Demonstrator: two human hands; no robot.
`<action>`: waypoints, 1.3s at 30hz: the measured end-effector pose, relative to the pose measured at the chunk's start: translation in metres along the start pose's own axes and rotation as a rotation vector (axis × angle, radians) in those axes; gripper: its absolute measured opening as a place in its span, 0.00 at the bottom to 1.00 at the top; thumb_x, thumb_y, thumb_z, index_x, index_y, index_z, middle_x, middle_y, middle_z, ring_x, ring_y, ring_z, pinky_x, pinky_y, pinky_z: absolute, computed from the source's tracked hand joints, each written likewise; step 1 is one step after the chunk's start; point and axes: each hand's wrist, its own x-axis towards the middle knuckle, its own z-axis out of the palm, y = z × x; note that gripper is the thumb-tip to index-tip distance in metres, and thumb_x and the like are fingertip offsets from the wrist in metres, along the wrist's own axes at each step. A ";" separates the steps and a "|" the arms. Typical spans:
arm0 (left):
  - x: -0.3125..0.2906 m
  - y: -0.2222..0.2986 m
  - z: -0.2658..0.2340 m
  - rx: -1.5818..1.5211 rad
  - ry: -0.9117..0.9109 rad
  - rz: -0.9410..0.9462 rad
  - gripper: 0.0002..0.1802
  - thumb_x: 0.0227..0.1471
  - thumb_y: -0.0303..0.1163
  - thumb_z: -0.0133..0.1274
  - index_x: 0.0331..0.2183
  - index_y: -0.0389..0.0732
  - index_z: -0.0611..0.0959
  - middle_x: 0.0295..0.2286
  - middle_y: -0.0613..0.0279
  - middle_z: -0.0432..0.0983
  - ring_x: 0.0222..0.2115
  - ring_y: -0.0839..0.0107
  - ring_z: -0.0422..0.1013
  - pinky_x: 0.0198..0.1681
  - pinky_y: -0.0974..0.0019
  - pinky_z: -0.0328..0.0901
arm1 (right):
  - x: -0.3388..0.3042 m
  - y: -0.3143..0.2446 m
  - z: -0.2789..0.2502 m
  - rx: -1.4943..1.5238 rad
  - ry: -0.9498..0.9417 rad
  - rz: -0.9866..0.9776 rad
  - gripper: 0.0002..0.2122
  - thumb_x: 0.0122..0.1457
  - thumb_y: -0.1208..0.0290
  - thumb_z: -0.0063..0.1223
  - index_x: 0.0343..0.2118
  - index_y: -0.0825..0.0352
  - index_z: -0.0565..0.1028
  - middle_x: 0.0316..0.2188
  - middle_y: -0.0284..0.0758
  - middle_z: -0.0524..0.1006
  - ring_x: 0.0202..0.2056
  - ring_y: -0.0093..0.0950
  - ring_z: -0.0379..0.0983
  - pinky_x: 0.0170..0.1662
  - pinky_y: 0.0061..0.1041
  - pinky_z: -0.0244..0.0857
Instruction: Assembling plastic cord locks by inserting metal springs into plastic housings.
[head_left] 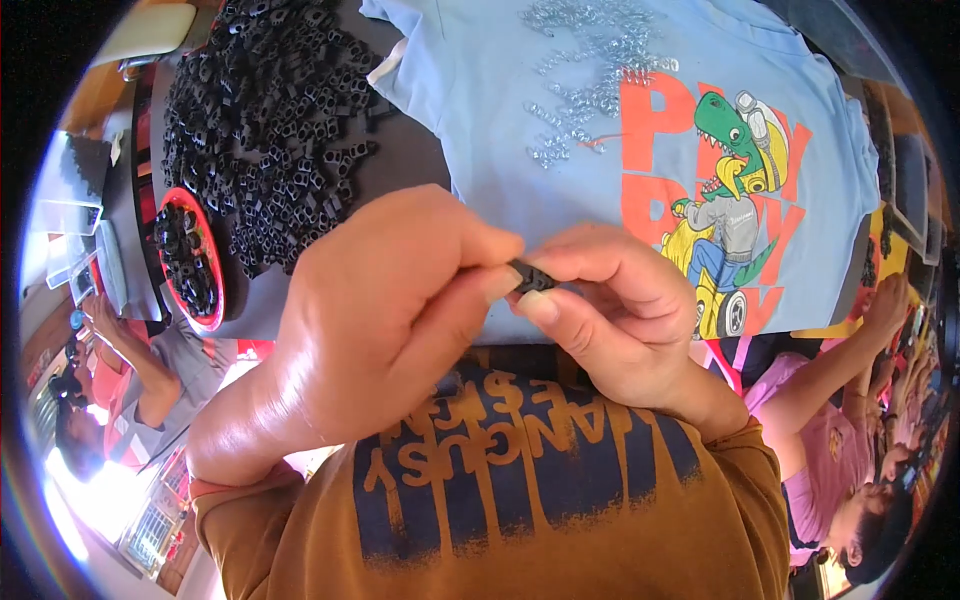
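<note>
A small black plastic part (533, 279) is pinched between my two hands, above the near edge of the table. My left hand (385, 290) comes from the left with thumb and forefinger closed at the part's left end. From the other side, my right hand (625, 315) grips the part between thumb and fingertips, its other fingers curled in. The fingertips hide much of the part, and whether anything smaller sits in the left pinch is hidden. Beyond my hands lies a light blue shirt (540, 200) with a printed cartoon dinosaur, bearing a scatter of small metal coil springs (590, 60).
A large heap of similar black plastic parts (280, 130) covers the dark table (410, 150) at the far left. Closer, a red-rimmed tray (212, 240) holds more black pieces. One person (140, 380) sits to the left, another in pink (820, 440) to the right.
</note>
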 end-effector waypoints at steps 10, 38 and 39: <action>0.003 -0.002 -0.020 -0.016 -0.156 0.005 0.03 0.47 0.24 0.54 0.29 0.36 0.79 0.22 0.59 0.71 0.23 0.64 0.69 0.26 0.66 0.62 | 0.006 -0.009 -0.002 -0.224 -0.138 -0.048 0.07 0.49 0.80 0.59 0.32 0.68 0.75 0.26 0.36 0.77 0.27 0.30 0.75 0.29 0.25 0.66; -0.018 0.013 -0.029 -0.515 -0.031 -0.376 0.06 0.53 0.24 0.50 0.33 0.33 0.78 0.24 0.68 0.72 0.22 0.85 0.66 0.25 0.81 0.61 | 0.013 -0.034 0.018 -0.156 -0.093 -0.014 0.07 0.50 0.84 0.56 0.34 0.72 0.76 0.30 0.37 0.77 0.31 0.25 0.73 0.35 0.20 0.64; -0.021 0.012 -0.030 -0.426 -0.041 -0.301 0.05 0.52 0.23 0.50 0.33 0.33 0.78 0.23 0.68 0.72 0.22 0.85 0.66 0.25 0.81 0.61 | 0.011 -0.034 0.019 -0.140 -0.114 -0.010 0.07 0.50 0.84 0.56 0.34 0.72 0.76 0.29 0.37 0.77 0.30 0.25 0.73 0.35 0.20 0.64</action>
